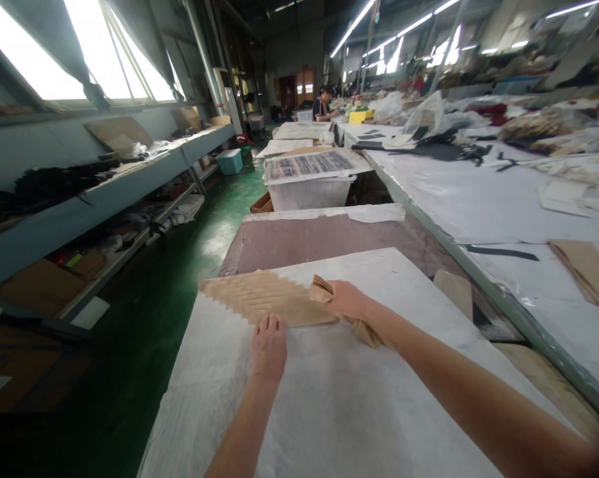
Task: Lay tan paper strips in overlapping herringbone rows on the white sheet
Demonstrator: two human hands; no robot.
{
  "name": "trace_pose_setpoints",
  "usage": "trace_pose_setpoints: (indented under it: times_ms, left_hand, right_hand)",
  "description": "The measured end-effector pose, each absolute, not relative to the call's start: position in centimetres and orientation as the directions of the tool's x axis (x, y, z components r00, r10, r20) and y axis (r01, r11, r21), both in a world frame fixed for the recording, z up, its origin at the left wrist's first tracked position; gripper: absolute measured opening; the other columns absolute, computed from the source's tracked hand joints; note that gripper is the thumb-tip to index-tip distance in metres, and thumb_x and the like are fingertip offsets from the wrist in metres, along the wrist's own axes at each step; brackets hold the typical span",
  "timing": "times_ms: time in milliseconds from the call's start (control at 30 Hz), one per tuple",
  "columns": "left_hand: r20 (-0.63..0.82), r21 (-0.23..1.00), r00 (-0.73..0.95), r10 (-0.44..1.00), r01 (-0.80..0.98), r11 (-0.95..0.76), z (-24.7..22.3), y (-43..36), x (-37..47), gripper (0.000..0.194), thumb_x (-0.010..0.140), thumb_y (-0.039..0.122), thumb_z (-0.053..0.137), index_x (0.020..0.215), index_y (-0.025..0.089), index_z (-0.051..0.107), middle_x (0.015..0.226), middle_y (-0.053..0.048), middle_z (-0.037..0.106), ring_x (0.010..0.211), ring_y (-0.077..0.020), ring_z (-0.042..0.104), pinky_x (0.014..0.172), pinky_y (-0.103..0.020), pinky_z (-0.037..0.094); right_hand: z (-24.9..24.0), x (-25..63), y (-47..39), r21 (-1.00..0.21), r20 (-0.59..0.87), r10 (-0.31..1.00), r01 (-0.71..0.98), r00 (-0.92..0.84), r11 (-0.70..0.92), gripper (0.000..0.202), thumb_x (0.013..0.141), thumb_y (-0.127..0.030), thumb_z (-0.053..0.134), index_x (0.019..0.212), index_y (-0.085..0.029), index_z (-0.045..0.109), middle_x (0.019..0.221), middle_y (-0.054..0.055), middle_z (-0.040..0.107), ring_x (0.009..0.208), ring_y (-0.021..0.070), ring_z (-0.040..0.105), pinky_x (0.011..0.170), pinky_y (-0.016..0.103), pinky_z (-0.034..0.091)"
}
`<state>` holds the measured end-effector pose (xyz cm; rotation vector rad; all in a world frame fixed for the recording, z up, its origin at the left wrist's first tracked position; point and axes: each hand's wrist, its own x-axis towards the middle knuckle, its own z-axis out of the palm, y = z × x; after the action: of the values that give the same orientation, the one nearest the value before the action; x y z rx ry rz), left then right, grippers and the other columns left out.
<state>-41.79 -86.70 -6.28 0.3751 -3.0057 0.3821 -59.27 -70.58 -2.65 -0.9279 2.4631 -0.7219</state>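
Several tan fabric pieces (259, 292) lie overlapped in a stepped, fanned row on the white-covered board in front of me. My left hand (269, 342) rests with its fingers flat on the near edge of this row. At the row's right end, my right hand (346, 302) is closed around a bunched tan cloth (322, 290). More of that cloth hangs below the palm and touches the white sheet (339, 392). The right fingertips are partly hidden by the cloth.
A long white worktable (418, 179) with a raised green edge runs along the right, holding folded tan cloth (588, 272) and dark scraps. Beyond my board stands a white plastic bin (309, 194). Shelving (144, 176) lines the left past a green floor. Another person (323, 106) sits farther back.
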Motion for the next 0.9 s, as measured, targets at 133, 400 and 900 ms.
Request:
trace_pose_setpoints:
  times_ms: [133,400,900]
  left_hand:
    - [0.129,-0.21,-0.961,-0.243,-0.266,0.941,-6.4,-86.6,-41.7,0.035,0.087,0.009,0.046,0.121,0.011,0.054,0.117,-0.013,0.058,0.111,-0.0245,0.05,0.089,-0.036,0.044]
    - [0.153,-0.151,-0.953,-0.261,-0.284,0.947,-6.5,-86.8,-41.8,0.033,0.087,0.011,0.046,0.119,0.012,0.055,0.117,-0.014,0.059,0.11,-0.0259,0.051,0.086,-0.039,0.045]
    - [0.179,-0.1,-0.951,-0.253,-0.273,0.957,-7.0,-87.4,-41.6,0.038,0.088,0.01,0.042,0.125,0.009,0.052,0.119,-0.016,0.057,0.112,-0.0269,0.049,0.09,-0.041,0.044]
  right_hand:
    - [-3.8,-59.8,-72.9,-0.515,-0.209,-0.703,-0.534,-0.68,0.67,0.031,0.066,-0.027,0.067,0.095,-0.018,0.066,0.089,0.005,0.071,0.079,0.0201,0.063,0.064,0.024,0.041]
    - [-3.8,-61.0,-74.2,-0.35,-0.292,-0.685,-0.591,-0.668,0.726,0.037,0.071,-0.032,0.069,0.103,-0.015,0.062,0.096,0.008,0.068,0.085,0.0206,0.062,0.074,0.034,0.047]
    - [-2.6,-60.9,-74.1,-0.55,-0.292,-0.77,-0.559,-0.567,0.62,0.026,0.064,-0.019,0.062,0.088,-0.015,0.067,0.079,0.005,0.07,0.073,0.0191,0.062,0.06,0.023,0.04]
